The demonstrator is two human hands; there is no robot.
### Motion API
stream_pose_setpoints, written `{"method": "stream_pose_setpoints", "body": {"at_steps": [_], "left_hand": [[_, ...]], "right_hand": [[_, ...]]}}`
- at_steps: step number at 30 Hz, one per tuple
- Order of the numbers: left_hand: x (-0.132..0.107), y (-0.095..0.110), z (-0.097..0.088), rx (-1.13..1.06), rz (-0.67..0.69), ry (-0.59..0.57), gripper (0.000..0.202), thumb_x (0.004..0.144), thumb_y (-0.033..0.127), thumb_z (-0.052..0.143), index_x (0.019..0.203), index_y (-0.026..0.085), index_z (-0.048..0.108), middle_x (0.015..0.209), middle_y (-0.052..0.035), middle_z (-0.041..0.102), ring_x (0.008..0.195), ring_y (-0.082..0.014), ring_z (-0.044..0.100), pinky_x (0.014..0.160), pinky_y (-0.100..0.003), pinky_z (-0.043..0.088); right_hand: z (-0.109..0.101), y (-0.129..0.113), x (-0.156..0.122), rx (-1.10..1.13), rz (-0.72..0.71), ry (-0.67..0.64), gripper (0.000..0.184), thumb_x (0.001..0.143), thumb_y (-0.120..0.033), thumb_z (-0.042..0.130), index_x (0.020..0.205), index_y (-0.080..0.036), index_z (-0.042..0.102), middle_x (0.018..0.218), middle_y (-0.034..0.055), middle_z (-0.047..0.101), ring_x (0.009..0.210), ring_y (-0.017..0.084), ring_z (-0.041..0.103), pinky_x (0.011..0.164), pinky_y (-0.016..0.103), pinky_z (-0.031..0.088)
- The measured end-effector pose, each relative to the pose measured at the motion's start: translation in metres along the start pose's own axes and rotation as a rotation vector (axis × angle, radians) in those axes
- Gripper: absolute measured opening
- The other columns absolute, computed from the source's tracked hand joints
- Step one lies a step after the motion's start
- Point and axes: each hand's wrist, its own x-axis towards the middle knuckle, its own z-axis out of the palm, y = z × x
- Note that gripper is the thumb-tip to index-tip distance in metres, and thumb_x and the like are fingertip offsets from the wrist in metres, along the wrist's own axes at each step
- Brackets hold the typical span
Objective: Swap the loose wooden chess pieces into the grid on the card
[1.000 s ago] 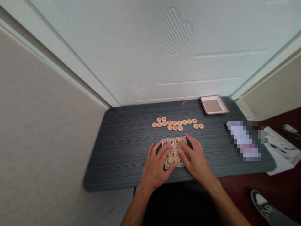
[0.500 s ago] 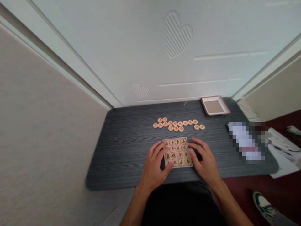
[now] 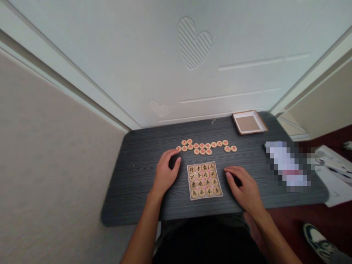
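Note:
A shallow square box (image 3: pixel 189 187) near the table's front edge holds rows of round Chinese chess pieces with black characters (image 3: pixel 200 183). Beyond it lie loose chess pieces with red characters (image 3: pixel 202 146), in uneven rows on the table. My left hand (image 3: pixel 165 173) is left of the box, thumb and fingers apart; its fingertips reach the leftmost red piece (image 3: pixel 178 149), and whether they press on it I cannot tell. To the right of the box, my right hand (image 3: pixel 244 187) rests with fingers bent and thumb apart, holding nothing.
An open box lid or tray (image 3: pixel 249 124) sits at the back right of the dark table (image 3: pixel 143 176). A blurred-out flat object (image 3: pixel 287 164) lies near the right edge. A white door (image 3: pixel 132 58) stands behind; a shoe (image 3: pixel 316 240) is on the floor.
My left hand has left the box and moved left and forward to the red pieces. My right hand has shifted slightly away from the box's right side. The view has tilted a little.

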Motion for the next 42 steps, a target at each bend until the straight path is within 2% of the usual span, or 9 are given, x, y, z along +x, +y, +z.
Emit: {"method": "stream_pose_setpoints", "body": {"at_steps": [6,13,17,21,26,30,36,39,42], "left_hand": [[0.022,-0.012,0.011,0.142,0.029,0.020,0.026,0.099,0.030,0.060,0.124,0.022,0.065,0.127,-0.0109,0.068,0.125,-0.0289,0.060,0.110,-0.052,0.048],[0.019,-0.020,0.019,0.213,0.032,0.011,0.027,0.099,0.030,0.060,0.124,0.022,0.064,0.126,-0.0115,0.068,0.124,-0.0299,0.060,0.109,-0.052,0.046],[0.018,-0.018,0.019,0.206,0.024,0.019,0.028,0.099,0.029,0.059,0.126,0.022,0.063,0.125,-0.0117,0.068,0.124,-0.0302,0.060,0.108,-0.053,0.047],[0.017,-0.012,0.015,0.166,0.008,0.070,0.027,0.100,0.029,0.058,0.126,0.022,0.063,0.127,-0.0118,0.067,0.127,-0.0300,0.059,0.109,-0.053,0.047],[-0.006,0.013,0.007,0.101,-0.004,0.113,0.022,0.100,0.026,0.059,0.121,0.022,0.064,0.125,-0.0102,0.067,0.123,-0.0281,0.061,0.110,-0.052,0.048],[-0.035,0.029,0.010,-0.034,0.006,0.033,0.021,0.100,0.024,0.058,0.119,0.024,0.066,0.119,-0.0078,0.070,0.115,-0.0239,0.066,0.103,-0.045,0.055],[-0.050,0.026,0.023,-0.044,0.028,-0.047,0.020,0.100,0.022,0.058,0.117,0.025,0.067,0.123,-0.0081,0.069,0.119,-0.0238,0.065,0.106,-0.044,0.053],[-0.050,0.023,0.025,-0.016,0.042,-0.046,0.021,0.100,0.021,0.058,0.118,0.025,0.067,0.124,-0.0078,0.069,0.119,-0.0240,0.065,0.105,-0.044,0.053],[-0.050,0.024,0.024,-0.026,0.045,-0.036,0.022,0.099,0.019,0.059,0.118,0.025,0.067,0.124,-0.0076,0.069,0.118,-0.0236,0.065,0.105,-0.043,0.053]], "right_hand": [[-0.006,-0.004,0.001,0.072,0.046,-0.008,0.020,0.102,-0.032,0.055,0.108,-0.025,0.073,0.107,0.0074,0.076,0.102,0.023,0.071,0.094,0.042,0.058],[-0.005,0.000,0.000,0.052,0.065,0.019,0.021,0.102,-0.035,0.055,0.107,-0.026,0.074,0.106,0.0072,0.076,0.099,0.024,0.072,0.093,0.043,0.058],[-0.018,0.019,0.022,-0.032,0.040,0.061,0.022,0.100,-0.037,0.058,0.111,-0.025,0.072,0.111,0.0085,0.073,0.101,0.025,0.070,0.091,0.043,0.058],[-0.031,0.045,0.057,-0.159,0.044,0.044,0.030,0.094,-0.043,0.064,0.117,-0.023,0.070,0.115,0.0109,0.070,0.090,0.024,0.068,0.074,0.038,0.058],[-0.027,0.058,0.079,-0.169,-0.031,-0.049,0.030,0.093,-0.042,0.067,0.117,-0.024,0.068,0.118,0.0087,0.070,0.090,0.022,0.067,0.082,0.039,0.057],[-0.019,0.061,0.078,-0.210,-0.041,0.002,0.024,0.094,-0.040,0.065,0.111,-0.024,0.069,0.111,0.0073,0.073,0.091,0.023,0.066,0.089,0.042,0.054],[-0.021,0.058,0.076,-0.177,-0.020,0.037,0.026,0.096,-0.044,0.062,0.107,-0.022,0.070,0.107,0.0088,0.074,0.091,0.024,0.067,0.079,0.039,0.054],[-0.024,0.051,0.075,-0.153,0.027,0.069,0.027,0.095,-0.046,0.064,0.107,-0.022,0.071,0.102,0.0080,0.074,0.083,0.022,0.067,0.070,0.036,0.053],[-0.024,0.039,0.070,-0.120,0.051,0.095,0.025,0.095,-0.043,0.066,0.108,-0.022,0.071,0.099,0.0069,0.073,0.080,0.021,0.066,0.070,0.036,0.054]]}}
